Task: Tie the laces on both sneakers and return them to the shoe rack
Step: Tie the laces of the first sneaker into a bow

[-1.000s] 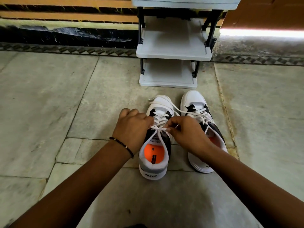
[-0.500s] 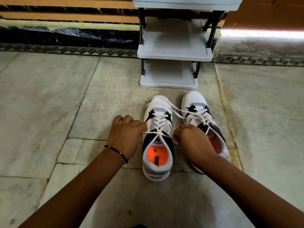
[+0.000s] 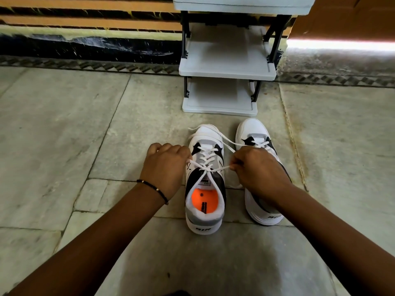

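Two white, black and grey sneakers stand side by side on the floor, toes pointing at the rack. The left sneaker (image 3: 205, 184) shows an orange insole. Its white laces (image 3: 208, 167) cross over the tongue and stretch tight to both sides. My left hand (image 3: 165, 167) is closed on the left lace end beside the shoe. My right hand (image 3: 257, 169) pinches the right lace end and covers part of the right sneaker (image 3: 253, 135). A loose lace end trails over the left sneaker's toe. The grey shoe rack (image 3: 227, 71) stands just beyond the shoes, its visible shelves bare.
Grey stone floor tiles (image 3: 64, 135) spread all around. A dark skirting and striped wall (image 3: 85, 45) run behind the rack. A thin black bracelet (image 3: 152, 186) sits on my left wrist.
My hands have moved apart from the middle of the left sneaker, drawing its laces out tight to either side. The shoes have stayed where they were.
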A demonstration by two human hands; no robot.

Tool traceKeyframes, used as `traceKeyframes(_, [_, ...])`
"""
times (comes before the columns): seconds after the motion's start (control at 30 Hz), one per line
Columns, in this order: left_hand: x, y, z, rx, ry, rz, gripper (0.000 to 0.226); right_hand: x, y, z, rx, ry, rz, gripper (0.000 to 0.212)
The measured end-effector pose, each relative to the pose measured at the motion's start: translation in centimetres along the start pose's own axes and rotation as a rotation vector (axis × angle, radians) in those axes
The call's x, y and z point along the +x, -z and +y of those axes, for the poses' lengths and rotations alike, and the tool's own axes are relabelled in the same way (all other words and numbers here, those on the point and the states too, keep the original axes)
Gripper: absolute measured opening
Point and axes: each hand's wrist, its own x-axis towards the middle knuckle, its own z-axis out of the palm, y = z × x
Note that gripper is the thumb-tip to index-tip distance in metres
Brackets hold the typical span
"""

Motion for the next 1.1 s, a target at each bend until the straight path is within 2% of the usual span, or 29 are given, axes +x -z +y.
traceKeyframes(0.2, [-0.7, -0.9, -0.9, 0.034, -0.009, -0.143, 0.026, -0.8, -1.1, 0.6, -0.110, 0.007, -0.111, 0.011])
traceKeyframes(0.37, [-1.3, -1.4, -2.2, 0.043, 0.020, -0.137, 0.004, -0.9, -1.7, 1.2, -0.211, 0.048, -0.136, 0.012])
traceKeyframes(0.4, [-1.4, -1.3, -2.5, -0.001, 0.044, -0.142, 0.009, -0.8, -1.5, 1.3, -0.160, 0.028, -0.170, 0.012])
traceKeyframes(0.5, [-2.0, -1.0, -2.5, -0.340, 0.142, -0.075, 0.027, -0.3, -0.8, 1.6, 0.174, -0.097, -0.290, 0.017])
traceKeyframes(0.6, [-1.9, -0.9, -1.7, -0.876, 0.456, -0.039, 0.029, -0.4, -0.1, 1.4, 0.747, -0.288, -0.310, 0.015])
traceKeyframes(0.67, [-1.4, -1.1, -0.8, -1.171, 0.626, 0.030, 0.035, -0.5, -0.2, 1.0, 1.051, -0.323, -0.308, 0.021])
traceKeyframes(0.73, [-0.7, -1.0, 0.4, -1.492, 0.735, 0.061, 0.039, -0.3, -0.6, 0.1, 1.160, -0.280, -0.266, 0.025])
traceKeyframes(0.83, [0.1, -0.5, 2.3, -1.884, 0.760, 0.064, 0.045, 0.6, -1.5, -1.3, 1.417, -0.293, -0.202, 0.028])
traceKeyframes(0.9, [0.5, -0.3, 3.0, -2.012, 0.728, 0.078, 0.044, 1.1, -1.8, -2.1, 1.661, -0.346, -0.191, 0.029])
traceKeyframes(0.97, [0.6, -0.3, 3.4, -2.028, 0.691, 0.087, 0.034, 1.5, -1.9, -2.5, 1.795, -0.396, -0.171, 0.026])
traceKeyframes(1.1, [0.4, -0.6, 3.6, -1.868, 0.611, 0.030, 0.029, 1.9, -2.8, -2.7, 1.795, -0.433, -0.130, 0.023])
